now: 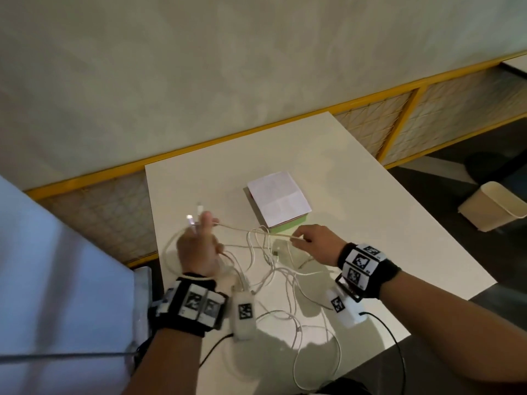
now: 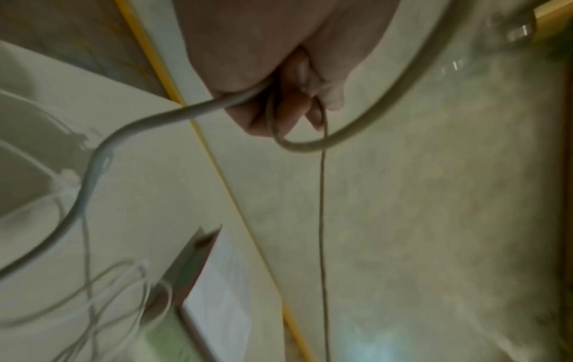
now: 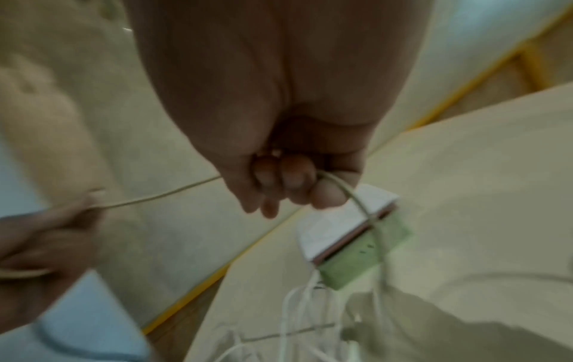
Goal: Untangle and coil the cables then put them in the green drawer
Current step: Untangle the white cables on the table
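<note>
A tangle of white cables (image 1: 273, 269) lies on the white table (image 1: 370, 223). My left hand (image 1: 199, 243) is raised over the table's left side and grips cable loops, with two plug ends (image 1: 191, 220) sticking up past its fingers. A beige cable (image 1: 251, 230) runs taut from it to my right hand (image 1: 310, 240), which pinches that cable (image 3: 155, 196) between curled fingers. In the left wrist view my left hand (image 2: 279, 98) grips a thick white cable (image 2: 148, 120) and the thin beige cable (image 2: 322, 220). The small drawer box (image 1: 278, 199) stands behind the hands, its green drawer (image 3: 366, 259) at the bottom.
A sheet of white paper (image 1: 281, 199) lies on top of the drawer box. A cream waste bin (image 1: 490, 206) stands on the dark floor at the right. A yellow-framed mesh barrier (image 1: 399, 124) runs behind the table. Cable loops (image 1: 316, 363) hang over the table's near edge.
</note>
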